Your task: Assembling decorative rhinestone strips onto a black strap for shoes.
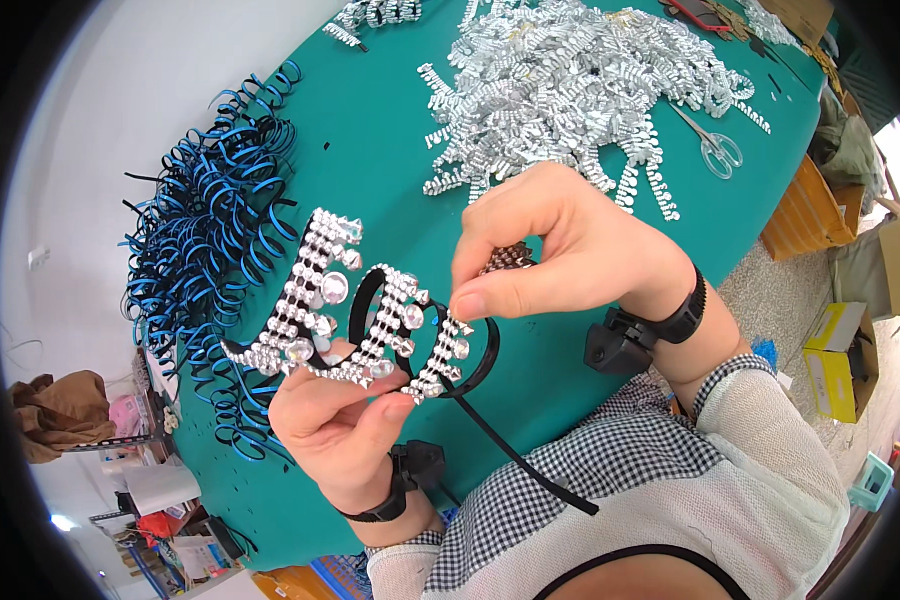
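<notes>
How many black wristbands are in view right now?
2: the left wristband, just behind the left hand, and the right wristband, behind the right hand. Each has a boxy black unit attached. I see no others.

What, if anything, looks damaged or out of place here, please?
Nothing looks clearly damaged, including the held studded coil. A small dark scrap lies by itself on the green table, between the blue-and-black coils and the silver pile, so it looks slightly stray.
</notes>
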A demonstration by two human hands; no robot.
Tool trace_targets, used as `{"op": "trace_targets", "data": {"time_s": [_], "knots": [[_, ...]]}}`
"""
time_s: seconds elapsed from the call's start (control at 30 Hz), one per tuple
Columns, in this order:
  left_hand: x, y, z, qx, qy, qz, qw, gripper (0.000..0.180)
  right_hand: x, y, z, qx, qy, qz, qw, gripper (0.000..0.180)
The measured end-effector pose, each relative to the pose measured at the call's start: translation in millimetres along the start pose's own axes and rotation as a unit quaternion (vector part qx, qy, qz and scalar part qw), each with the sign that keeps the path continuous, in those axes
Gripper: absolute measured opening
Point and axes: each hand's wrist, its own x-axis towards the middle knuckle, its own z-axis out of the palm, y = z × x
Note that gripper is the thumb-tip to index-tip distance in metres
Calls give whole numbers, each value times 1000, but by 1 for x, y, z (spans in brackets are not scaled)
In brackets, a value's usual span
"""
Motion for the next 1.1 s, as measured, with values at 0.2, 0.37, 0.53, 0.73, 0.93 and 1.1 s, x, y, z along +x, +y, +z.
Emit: {"op": "trace_targets", "data": {"time_s": [0.2, 0.37, 0.53, 0.73, 0.93, 1.1], "knots": [[-1, -5, -1, -65, -18, 23, 997, 21, 0, -3, 1, 37, -6, 30, 999, 13], [0, -18, -7, -100, -52, 1, 994, 27, 2, -1, 3, 52, 16, 13, 998, 14], [5, -30, -5, -152, -61, 17, 986, 30, 4, 3, 4, 46, -10, -9, 999, 14], [8, -50, -10, -187, -72, -55, 978, 34, 5, 12, 5, 51, -33, -16, 998, 10], [13, -43, 1, 137, -6, -38, 990, 18, 8, 14, -3, -61, 22, -30, 997, 13], [8, -22, -2, 242, -42, 74, 967, 21, 7, 14, -6, -101, 5, -11, 995, 14]]}}
